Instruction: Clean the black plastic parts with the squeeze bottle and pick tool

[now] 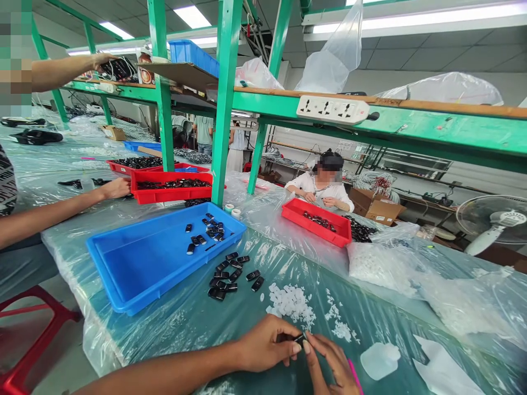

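Note:
My left hand (269, 344) and my right hand (329, 363) meet low in the view, fingers closed around one small black plastic piece (301, 338). Its underside is hidden by my fingertips. Just beyond them lies a heap of small white translucent pieces (290, 303), with a thinner scatter of the same pieces (340, 321) to its right. Farther left is a loose group of black plastic casings (224, 277). A pink strip (354, 378) shows along the edge of my right hand; what it belongs to is unclear.
A blue tray (135, 241) with several black casings stands to the left. Red trays (173, 193) sit beyond it, and another red tray (317, 237) is near a seated co-worker (343, 197). Green posts (226, 109) carry a shelf. Plastic bags (385, 269) lie right; another person's arm (61, 211) reaches from the left.

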Motion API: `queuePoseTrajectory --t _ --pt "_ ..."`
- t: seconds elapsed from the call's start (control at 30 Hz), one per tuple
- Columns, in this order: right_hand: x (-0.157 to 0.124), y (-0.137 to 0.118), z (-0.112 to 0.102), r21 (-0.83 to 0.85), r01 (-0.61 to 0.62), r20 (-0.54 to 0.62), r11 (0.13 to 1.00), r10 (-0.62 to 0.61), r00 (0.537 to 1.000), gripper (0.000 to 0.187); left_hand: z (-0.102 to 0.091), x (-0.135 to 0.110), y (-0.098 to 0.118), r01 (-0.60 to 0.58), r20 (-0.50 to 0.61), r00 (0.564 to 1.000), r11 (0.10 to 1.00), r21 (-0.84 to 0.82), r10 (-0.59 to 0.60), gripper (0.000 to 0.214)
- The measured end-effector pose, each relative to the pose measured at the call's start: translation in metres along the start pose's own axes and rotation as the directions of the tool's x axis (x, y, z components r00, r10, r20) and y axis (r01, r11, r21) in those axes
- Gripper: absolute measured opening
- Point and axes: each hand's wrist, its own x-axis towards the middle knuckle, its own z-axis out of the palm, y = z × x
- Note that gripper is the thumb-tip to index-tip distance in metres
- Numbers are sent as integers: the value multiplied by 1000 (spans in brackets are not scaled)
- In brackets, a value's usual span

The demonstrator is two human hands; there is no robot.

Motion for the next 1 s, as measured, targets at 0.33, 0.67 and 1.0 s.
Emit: queuePoseTrajectory --t 0.33,0.67,1.0 --pt "5 -6 -6 153 -272 45 950 268 962 37 -5 5 0 214 132 976 874 -436 -174 49" --pt "4 -10 -7 173 -261 57 950 255 965 30 -7 4 3 267 164 963 840 -472 -213 46" --pt "2 -8 -6 82 -252 81 964 245 966 35 -12 3 1 280 176 957 886 -370 -229 36"
